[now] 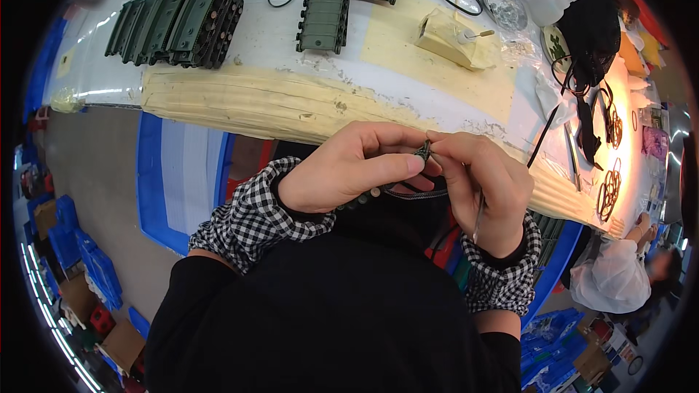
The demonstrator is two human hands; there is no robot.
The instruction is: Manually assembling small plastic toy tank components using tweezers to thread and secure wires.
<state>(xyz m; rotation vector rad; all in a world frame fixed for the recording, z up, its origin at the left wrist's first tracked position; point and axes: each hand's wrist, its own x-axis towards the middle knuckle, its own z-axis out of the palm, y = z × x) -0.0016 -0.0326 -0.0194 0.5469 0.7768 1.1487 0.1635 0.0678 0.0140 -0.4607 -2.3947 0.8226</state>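
Observation:
Near the table's front edge, my left hand [348, 171] is closed around a small dark green piece [422, 151], thumb on top. Most of that piece is hidden by the fingers; a knobby green edge shows below the left palm. My right hand [486, 175] meets it from the right, thumb and forefinger pinched at its end. A thin metal rod [478, 217] is tucked in the right palm and points down toward the wrist. Beneath both hands hangs a dark cord loop [415, 194], partly hidden.
Stacked dark green ribbed parts [178, 20] stand at the table's left, with a single one [324, 16] beside them. Farther right are a tape-covered block [455, 40], a white squeeze bottle [551, 9] and black loops [610, 189]. Below left sits a blue bin [149, 182]; another person [611, 274] is at right.

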